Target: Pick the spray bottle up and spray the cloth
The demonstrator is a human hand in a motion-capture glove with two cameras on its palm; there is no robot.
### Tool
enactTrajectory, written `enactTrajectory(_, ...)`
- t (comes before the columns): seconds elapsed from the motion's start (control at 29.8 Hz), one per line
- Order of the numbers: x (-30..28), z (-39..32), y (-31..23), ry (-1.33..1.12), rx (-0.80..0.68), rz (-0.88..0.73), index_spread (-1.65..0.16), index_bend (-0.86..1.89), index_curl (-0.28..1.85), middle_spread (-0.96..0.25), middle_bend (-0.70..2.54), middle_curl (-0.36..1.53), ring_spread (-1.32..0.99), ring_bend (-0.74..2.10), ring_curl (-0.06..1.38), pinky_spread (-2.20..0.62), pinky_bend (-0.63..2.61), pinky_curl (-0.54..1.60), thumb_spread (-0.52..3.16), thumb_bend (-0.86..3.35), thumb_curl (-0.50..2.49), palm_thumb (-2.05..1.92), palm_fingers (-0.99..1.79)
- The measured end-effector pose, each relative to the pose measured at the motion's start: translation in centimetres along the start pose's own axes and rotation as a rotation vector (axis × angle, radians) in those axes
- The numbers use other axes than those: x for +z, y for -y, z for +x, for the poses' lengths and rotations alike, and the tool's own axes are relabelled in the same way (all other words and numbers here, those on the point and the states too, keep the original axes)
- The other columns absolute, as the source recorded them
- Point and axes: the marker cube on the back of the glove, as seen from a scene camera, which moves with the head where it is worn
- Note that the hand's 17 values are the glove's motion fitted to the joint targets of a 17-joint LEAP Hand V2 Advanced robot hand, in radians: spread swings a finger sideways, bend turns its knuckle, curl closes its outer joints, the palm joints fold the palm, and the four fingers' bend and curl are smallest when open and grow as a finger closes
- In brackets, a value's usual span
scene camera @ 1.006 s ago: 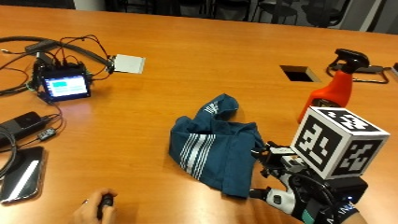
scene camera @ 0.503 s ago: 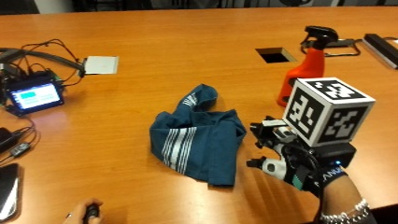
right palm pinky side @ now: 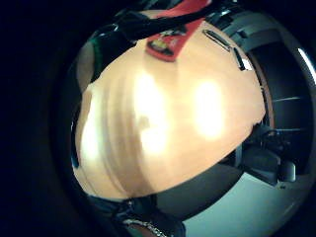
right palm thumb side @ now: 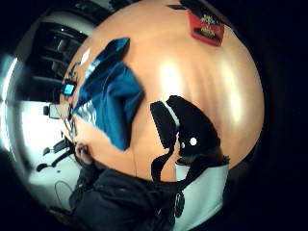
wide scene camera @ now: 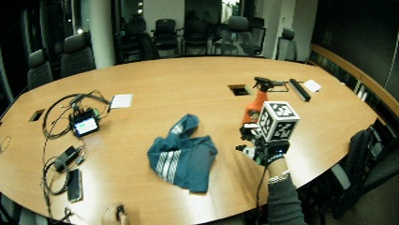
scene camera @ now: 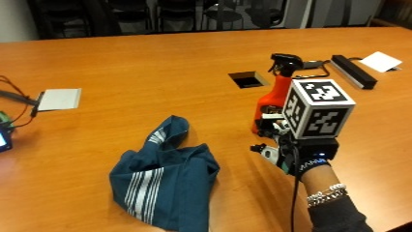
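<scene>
hand (scene camera: 291, 145) just short of bottle (scene camera: 273, 92), fingers hidden, grasp cannot be told | cloth (scene camera: 164, 176) well apart from bottle | risk: a sideways bump tips the upright bottle

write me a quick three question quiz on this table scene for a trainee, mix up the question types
1. True or false: the gloved right hand already holds the spray bottle off the table.
2. Multiple choice: where does the blue cloth lie? A) under the bottle B) crumpled on the table, apart from the bottle C) in the bare hand
3. Fill in: the bottle's body is orange and its trigger head is ____.

Key
1. False. The bottle stands upright on the table, with the hand close in front of it; no grip on it shows.
2. B
3. black
</scene>
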Motion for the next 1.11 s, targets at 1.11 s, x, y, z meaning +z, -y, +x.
enactTrajectory(1.11,-2.4,0.5,10.1,0.724,0.48,0.706,-0.3,0.16,0.28,-0.11,0.35,0.38,-0.1,0.49,0.32,0.1,0.31,0.3,1.17,0.07,0.3,0.72,1.06)
